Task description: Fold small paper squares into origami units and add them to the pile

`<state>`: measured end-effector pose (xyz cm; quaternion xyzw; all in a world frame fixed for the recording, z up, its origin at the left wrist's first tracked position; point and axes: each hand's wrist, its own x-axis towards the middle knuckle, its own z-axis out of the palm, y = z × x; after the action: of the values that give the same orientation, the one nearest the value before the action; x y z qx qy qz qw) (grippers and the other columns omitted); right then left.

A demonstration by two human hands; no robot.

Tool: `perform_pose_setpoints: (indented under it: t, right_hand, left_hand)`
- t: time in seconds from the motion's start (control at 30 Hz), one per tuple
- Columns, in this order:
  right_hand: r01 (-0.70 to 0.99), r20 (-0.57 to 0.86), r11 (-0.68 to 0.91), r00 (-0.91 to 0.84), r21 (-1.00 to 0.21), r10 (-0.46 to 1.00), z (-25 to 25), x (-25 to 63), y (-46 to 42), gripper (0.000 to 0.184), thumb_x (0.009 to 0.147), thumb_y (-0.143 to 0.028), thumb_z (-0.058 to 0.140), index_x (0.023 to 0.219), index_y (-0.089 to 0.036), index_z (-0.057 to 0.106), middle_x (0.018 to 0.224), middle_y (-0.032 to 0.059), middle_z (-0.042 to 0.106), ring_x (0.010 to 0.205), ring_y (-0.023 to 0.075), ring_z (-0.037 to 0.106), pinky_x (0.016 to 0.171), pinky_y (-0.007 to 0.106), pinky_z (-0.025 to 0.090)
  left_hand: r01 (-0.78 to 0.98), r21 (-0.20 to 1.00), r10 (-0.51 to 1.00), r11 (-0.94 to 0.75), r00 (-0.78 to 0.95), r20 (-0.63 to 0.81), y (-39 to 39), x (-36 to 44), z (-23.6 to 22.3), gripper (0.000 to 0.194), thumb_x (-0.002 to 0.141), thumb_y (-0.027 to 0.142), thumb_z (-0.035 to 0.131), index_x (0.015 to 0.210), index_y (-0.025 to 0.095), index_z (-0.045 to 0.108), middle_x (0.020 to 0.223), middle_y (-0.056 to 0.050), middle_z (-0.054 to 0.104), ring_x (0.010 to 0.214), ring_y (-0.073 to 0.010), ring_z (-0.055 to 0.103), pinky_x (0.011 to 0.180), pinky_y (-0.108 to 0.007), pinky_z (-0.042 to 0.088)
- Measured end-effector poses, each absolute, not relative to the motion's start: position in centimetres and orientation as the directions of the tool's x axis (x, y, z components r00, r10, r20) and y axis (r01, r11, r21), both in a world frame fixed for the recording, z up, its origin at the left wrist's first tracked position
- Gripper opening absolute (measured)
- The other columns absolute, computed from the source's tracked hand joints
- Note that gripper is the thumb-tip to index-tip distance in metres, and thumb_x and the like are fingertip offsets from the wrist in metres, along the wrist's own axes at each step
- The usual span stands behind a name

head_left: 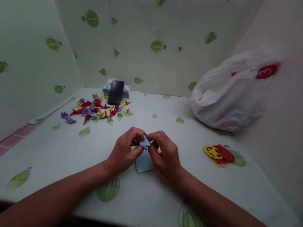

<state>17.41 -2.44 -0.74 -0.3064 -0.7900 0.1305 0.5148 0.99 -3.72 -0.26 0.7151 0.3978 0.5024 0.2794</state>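
Observation:
Between my two hands is a small folded piece of light blue origami paper (145,142), held a little above the table. The fingers of my left hand (127,148) pinch its left side. On its right side, the thumb and fingers of my right hand (166,154) pinch it too. Beneath them a stack of square blue paper (144,163) lies on the table, partly covered by my hands. The fingertips hide some of the folds.
Many colourful folded paper figures (98,110) lie in a pile at the back left, before a tissue box (127,90) and a blurred dark object (115,92). A white plastic bag (227,98) stands back right. Red and yellow cut-outs (219,154) lie on the patterned tablecloth (77,163).

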Motion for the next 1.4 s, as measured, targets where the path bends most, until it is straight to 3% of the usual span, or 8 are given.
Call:
perform_pose_setpoints:
  t: [0.23, 0.67, 0.87, 1.03, 1.23, 1.4]
  right_hand:
    - [0.427, 0.709, 0.728, -0.241, -0.536, 0.663, -0.9, 17.4, -2.5, 0.019, 0.074, -0.004, 0.050, 0.083, -0.020, 0.052, 0.072, -0.0005, 0.057, 0.060, 0.0130, 0.052, 0.057, 0.025, 0.041]
    - [0.466, 0.697, 0.710, -0.239, -0.528, 0.676, -1.0, 17.4, -2.3, 0.019, 0.072, -0.006, 0.050, 0.082, -0.022, 0.051, 0.070, -0.0012, 0.057, 0.059, 0.0135, 0.051, 0.057, 0.024, 0.039]
    - [0.473, 0.731, 0.732, -0.235, -0.491, 0.641, -1.0, 17.6, -2.0, 0.018, 0.079, -0.005, 0.049, 0.086, -0.021, 0.054, 0.076, 0.0008, 0.062, 0.063, 0.0142, 0.054, 0.060, 0.025, 0.041]
    - [0.508, 0.737, 0.769, -0.330, -0.387, 0.589, -1.1, 17.8, -1.7, 0.022, 0.078, -0.003, 0.045, 0.086, -0.021, 0.055, 0.075, 0.0011, 0.059, 0.065, 0.0152, 0.054, 0.061, 0.026, 0.041]
    - [0.496, 0.721, 0.782, -0.372, -0.377, 0.584, -1.0, 17.8, -1.7, 0.024, 0.075, -0.003, 0.045, 0.087, -0.021, 0.055, 0.075, 0.0010, 0.059, 0.064, 0.0148, 0.054, 0.059, 0.025, 0.040]
    - [0.510, 0.733, 0.793, -0.390, -0.333, 0.558, -1.2, 17.7, -1.7, 0.027, 0.075, -0.001, 0.044, 0.091, -0.020, 0.055, 0.076, 0.0022, 0.061, 0.065, 0.0159, 0.056, 0.061, 0.026, 0.041]
  left_hand:
    - [0.337, 0.763, 0.834, -0.551, 0.210, 0.510, -3.9, 1.1, -0.2, 0.022, 0.077, 0.001, 0.053, 0.087, 0.021, 0.052, 0.104, -0.004, 0.062, 0.090, -0.0146, 0.061, 0.077, -0.027, 0.052]
    - [0.280, 0.793, 0.838, -0.542, 0.249, 0.485, -4.1, 1.0, 0.0, 0.015, 0.082, 0.009, 0.058, 0.090, 0.021, 0.054, 0.107, -0.006, 0.062, 0.093, -0.0157, 0.063, 0.080, -0.029, 0.056]
    - [-0.089, 0.970, 0.949, -0.226, 0.203, 0.240, -4.1, 1.0, 0.4, 0.025, 0.087, 0.030, 0.064, 0.108, 0.020, 0.055, 0.110, -0.006, 0.061, 0.095, -0.0168, 0.065, 0.086, -0.034, 0.058]
    - [-0.150, 0.988, 0.985, 0.042, 0.170, -0.016, -3.3, 0.8, 0.2, 0.032, 0.088, 0.047, 0.061, 0.090, 0.014, 0.065, 0.088, -0.005, 0.062, 0.082, -0.0162, 0.065, 0.080, -0.034, 0.060]
    - [-0.154, 0.977, 0.980, 0.149, 0.155, -0.125, -3.2, 0.7, 0.5, 0.026, 0.075, 0.037, 0.076, 0.083, 0.015, 0.067, 0.077, -0.001, 0.064, 0.072, -0.0135, 0.065, 0.077, -0.031, 0.058]
    - [-0.185, 0.972, 0.980, 0.146, 0.164, -0.116, -3.2, 0.8, 0.5, 0.024, 0.076, 0.037, 0.075, 0.077, 0.015, 0.066, 0.075, 0.001, 0.061, 0.070, -0.0110, 0.060, 0.074, -0.029, 0.057]
